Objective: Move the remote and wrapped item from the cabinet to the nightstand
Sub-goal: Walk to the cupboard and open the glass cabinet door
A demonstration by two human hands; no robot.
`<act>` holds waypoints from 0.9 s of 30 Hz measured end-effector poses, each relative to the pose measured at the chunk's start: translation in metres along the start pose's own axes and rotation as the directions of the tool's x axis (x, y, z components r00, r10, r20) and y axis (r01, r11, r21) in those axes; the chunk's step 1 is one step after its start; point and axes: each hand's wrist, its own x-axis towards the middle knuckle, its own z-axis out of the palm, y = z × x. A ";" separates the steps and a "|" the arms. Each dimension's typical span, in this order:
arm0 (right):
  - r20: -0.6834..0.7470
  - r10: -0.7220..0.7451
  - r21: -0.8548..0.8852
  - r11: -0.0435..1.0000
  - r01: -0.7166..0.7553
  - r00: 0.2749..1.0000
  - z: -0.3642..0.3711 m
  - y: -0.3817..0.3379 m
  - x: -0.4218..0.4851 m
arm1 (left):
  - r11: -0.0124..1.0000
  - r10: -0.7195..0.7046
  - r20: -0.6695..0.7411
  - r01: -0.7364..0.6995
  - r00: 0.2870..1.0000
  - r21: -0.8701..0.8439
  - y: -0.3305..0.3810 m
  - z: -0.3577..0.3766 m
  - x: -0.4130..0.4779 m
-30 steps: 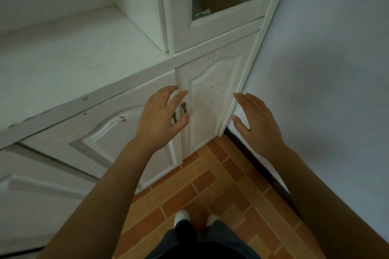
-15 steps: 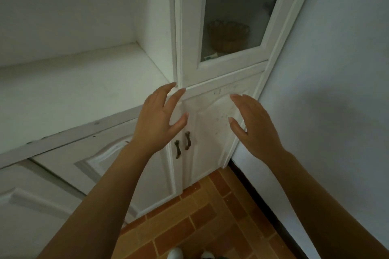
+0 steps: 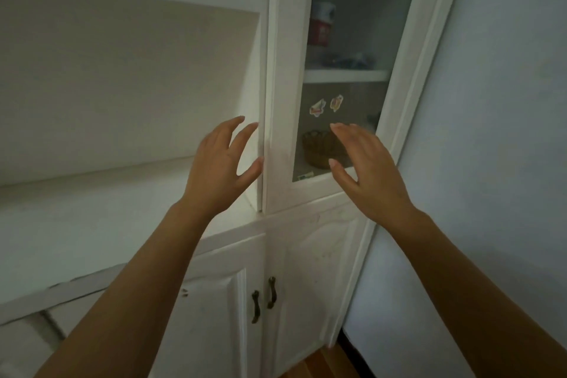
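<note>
Both hands were raised in front of the cabinet (image 3: pixel 429 40) with the fingers loose and spread, and nothing was gripped by either. The left hand (image 3: pixel 221 169) was held at the left edge of the tall glass door (image 3: pixel 283 101), thumb just beside that edge; whether it was actually touched couldn't be made out tbh. The right hand (image 3: pixel 371 175) was held further right, in front of the lower part of the glass. The door's long axis ran straight up and down, and no knob or handle could be spotted on it, so my guess is the left edge would be where it gets pulled. That puts the left hand nearer for the job, though the hinge side couldn't be told. Behind the glass, a woven basket (image 3: pixel 319 147) was seen on the lower shelf just past the right fingertips, two stickers (image 3: pixel 317 108) were stuck above it, and some cans (image 3: pixel 322 24) plus a dark blurry heap were parked on the upper shelf (image 3: pixel 343 74). The remote and wrapped item couldn't be picked out for sure; presumably they were somewhere behind that door, ahead of and above the hands. Lower down, two small dark handles (image 3: pixel 271 291) were mounted on the bottom doors, and a bare wall (image 3: pixel 491 101) was seen at the right.
</note>
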 end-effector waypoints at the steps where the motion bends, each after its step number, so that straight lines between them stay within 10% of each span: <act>1: -0.011 -0.010 0.000 1.000 0.010 1.000 -0.002 0.000 0.006 | 1.000 0.003 -0.010 -0.003 1.000 0.009 -0.002 -0.002 0.005; 27: 0.023 -0.013 -0.064 0.998 0.014 1.000 0.032 0.001 0.110 | 0.986 0.034 0.045 -0.026 0.998 -0.162 -0.067 0.054 0.086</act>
